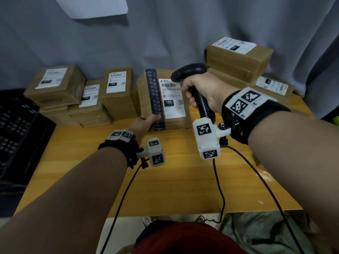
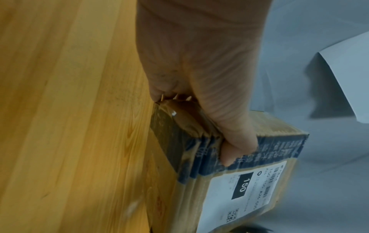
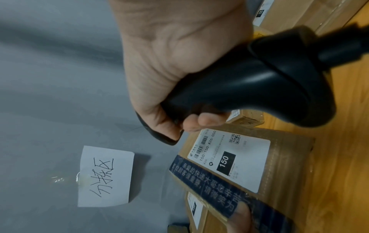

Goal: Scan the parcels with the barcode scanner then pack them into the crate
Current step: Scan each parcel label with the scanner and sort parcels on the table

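A cardboard parcel (image 1: 172, 99) with blue tape and a white "150" label stands tilted on the wooden table (image 1: 165, 180), label facing me. My left hand (image 1: 150, 121) grips its near left corner, thumb on the blue tape (image 2: 279, 145), fingers hidden underneath. In the left wrist view the left hand (image 2: 235, 141) clamps the parcel (image 2: 239, 189) at its taped edge. My right hand (image 1: 194, 92) grips the handle of the black barcode scanner (image 1: 189, 71). The scanner's head hovers just above the label's barcode corner. In the right wrist view the right hand (image 3: 179, 119) wraps the scanner (image 3: 259, 88) above the parcel (image 3: 239, 160).
A black crate (image 1: 22, 136) sits off the table's left edge. Several labelled parcels (image 1: 55, 87) line the back left, and a taller stack (image 1: 238, 59) stands at the back right. Cables (image 1: 220, 189) trail across the near table. A paper note (image 3: 105, 176) hangs on the grey curtain.
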Available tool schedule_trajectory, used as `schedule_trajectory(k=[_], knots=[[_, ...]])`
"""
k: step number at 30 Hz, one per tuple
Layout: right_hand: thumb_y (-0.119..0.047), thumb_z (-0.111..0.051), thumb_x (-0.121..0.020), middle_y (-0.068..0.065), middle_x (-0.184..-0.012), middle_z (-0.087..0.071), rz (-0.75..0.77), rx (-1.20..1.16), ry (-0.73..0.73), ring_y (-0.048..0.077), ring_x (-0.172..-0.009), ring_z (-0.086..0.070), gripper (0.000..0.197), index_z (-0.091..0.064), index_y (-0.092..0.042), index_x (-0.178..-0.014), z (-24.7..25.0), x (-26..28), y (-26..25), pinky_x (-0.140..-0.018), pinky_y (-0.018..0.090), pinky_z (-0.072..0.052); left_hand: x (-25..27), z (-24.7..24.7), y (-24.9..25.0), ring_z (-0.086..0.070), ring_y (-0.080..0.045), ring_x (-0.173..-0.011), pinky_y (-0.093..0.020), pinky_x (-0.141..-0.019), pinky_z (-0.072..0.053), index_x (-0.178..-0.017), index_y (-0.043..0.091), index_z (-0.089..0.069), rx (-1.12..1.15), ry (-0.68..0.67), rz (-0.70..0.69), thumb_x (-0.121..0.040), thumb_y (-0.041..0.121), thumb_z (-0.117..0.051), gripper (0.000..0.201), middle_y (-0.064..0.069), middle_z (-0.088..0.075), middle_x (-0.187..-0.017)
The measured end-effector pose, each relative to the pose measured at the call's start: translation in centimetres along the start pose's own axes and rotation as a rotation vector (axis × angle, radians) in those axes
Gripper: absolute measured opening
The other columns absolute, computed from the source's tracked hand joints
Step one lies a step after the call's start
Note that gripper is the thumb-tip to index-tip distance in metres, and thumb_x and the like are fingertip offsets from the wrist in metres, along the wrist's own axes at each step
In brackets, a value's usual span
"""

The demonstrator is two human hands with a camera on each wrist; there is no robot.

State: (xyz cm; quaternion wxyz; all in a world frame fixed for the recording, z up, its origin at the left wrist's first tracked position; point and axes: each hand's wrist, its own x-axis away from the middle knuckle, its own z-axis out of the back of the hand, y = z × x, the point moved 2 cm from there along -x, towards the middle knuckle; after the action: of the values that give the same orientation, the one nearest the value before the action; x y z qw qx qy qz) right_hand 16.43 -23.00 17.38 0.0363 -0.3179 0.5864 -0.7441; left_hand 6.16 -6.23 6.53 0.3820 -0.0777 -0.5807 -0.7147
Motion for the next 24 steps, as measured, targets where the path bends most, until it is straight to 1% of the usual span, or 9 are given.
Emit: schedule_trajectory(k=[5, 7, 8, 11, 13, 15, 18, 21, 24], knots=[[-0.006, -0.059, -0.081, 0.002, -0.053, -0.05, 0.012, -0.017, -0.006, 0.012, -0.04, -0.046, 0.007, -0.057, -0.009, -0.075, -0.4, 0.2, -0.1, -0.041, 0.021, -0.041, 0.3, 0.0, 0.1, -0.053, -0.011, -0.081, -0.028, -0.076, -0.037, -0.108, 0.012, -0.057, 0.05, 0.019, -0.041, -0.088, 0.041, -0.062, 0.036, 0.005, -0.06, -0.09], [-0.006, -0.061, -0.083, 0.003, -0.055, -0.054, 0.039, -0.049, 0.008, 0.013, -0.043, -0.049, 0.004, -0.06, -0.007, -0.078, -0.3, 0.3, 0.0, -0.042, 0.022, -0.043, 0.3, 0.0, -0.1, -0.055, -0.012, -0.083, -0.025, -0.07, -0.039, -0.11, 0.012, -0.055, 0.066, 0.002, -0.044, -0.089, 0.038, -0.061, 0.034, 0.004, -0.061, -0.09], [-0.008, -0.062, -0.084, 0.004, -0.059, -0.058, 0.06, -0.066, 0.017, 0.013, -0.046, -0.051, 0.003, -0.062, -0.006, -0.081, -0.3, 0.2, 0.0, -0.044, 0.023, -0.045, 0.3, 0.1, -0.2, -0.057, -0.015, -0.087, -0.026, -0.073, -0.042, -0.11, 0.011, -0.055, 0.084, -0.013, -0.028, -0.089, 0.038, -0.061, 0.035, 0.002, -0.063, -0.092], [-0.014, -0.069, -0.085, 0.007, -0.077, -0.066, 0.137, -0.078, 0.014, 0.015, -0.061, -0.061, 0.011, -0.066, -0.007, -0.093, -0.4, 0.1, 0.4, -0.056, 0.024, -0.052, 0.6, 0.6, -0.1, -0.059, -0.028, -0.107, -0.051, -0.098, -0.044, -0.124, 0.009, -0.048, 0.184, -0.021, 0.042, -0.082, 0.045, -0.068, 0.059, -0.008, -0.063, -0.115], [-0.017, -0.073, -0.082, -0.002, -0.076, -0.069, 0.166, -0.034, 0.015, 0.011, -0.064, -0.065, 0.014, -0.068, -0.014, -0.094, -0.6, -0.1, 1.0, -0.061, 0.022, -0.05, 0.7, 1.6, 0.2, -0.056, -0.032, -0.111, -0.056, -0.096, -0.045, -0.136, 0.016, -0.031, 0.247, 0.0, 0.062, -0.08, 0.049, -0.068, 0.075, -0.01, -0.054, -0.125], [-0.017, -0.075, -0.079, -0.008, -0.07, -0.068, 0.184, -0.021, 0.035, 0.008, -0.065, -0.065, 0.012, -0.07, -0.019, -0.09, -0.8, -0.4, 1.6, -0.064, 0.022, -0.046, 1.0, 2.9, 0.7, -0.055, -0.03, -0.111, -0.053, -0.092, -0.051, -0.138, 0.022, -0.025, 0.291, -0.009, 0.033, -0.079, 0.051, -0.068, 0.078, -0.009, -0.05, -0.128], [-0.023, -0.079, -0.075, 0.003, -0.093, -0.07, 0.163, -0.07, -0.011, 0.019, -0.091, -0.062, 0.024, -0.074, -0.018, -0.098, -2.2, -1.4, 2.1, -0.083, 0.032, -0.047, 0.7, 6.5, 1.5, -0.056, -0.027, -0.11, -0.051, -0.087, -0.054, -0.135, 0.023, -0.03, 0.345, -0.001, -0.043, -0.078, 0.054, -0.067, 0.075, -0.005, -0.052, -0.126], [-0.026, -0.078, -0.075, 0.01, -0.116, -0.065, 0.077, -0.128, -0.155, 0.025, -0.108, -0.059, 0.043, -0.069, -0.015, -0.116, -5.9, -2.6, 1.3, -0.091, 0.045, -0.054, 0.1, 11.4, 2.4, -0.06, -0.027, -0.107, -0.046, -0.076, -0.058, -0.135, 0.024, -0.038, 0.377, 0.072, -0.067, -0.074, 0.059, -0.067, 0.076, -0.005, -0.057, -0.125], [-0.022, -0.075, -0.079, 0.009, -0.126, -0.061, 0.056, -0.195, -0.286, 0.023, -0.115, -0.057, 0.046, -0.064, -0.013, -0.123, -11.4, -3.8, -0.7, -0.093, 0.048, -0.054, -0.5, 16.5, 3.5, -0.063, -0.026, -0.098, -0.045, -0.076, -0.058, -0.119, 0.022, -0.054, 0.375, 0.146, -0.061, -0.082, 0.058, -0.061, 0.052, -0.007, -0.064, -0.11]])
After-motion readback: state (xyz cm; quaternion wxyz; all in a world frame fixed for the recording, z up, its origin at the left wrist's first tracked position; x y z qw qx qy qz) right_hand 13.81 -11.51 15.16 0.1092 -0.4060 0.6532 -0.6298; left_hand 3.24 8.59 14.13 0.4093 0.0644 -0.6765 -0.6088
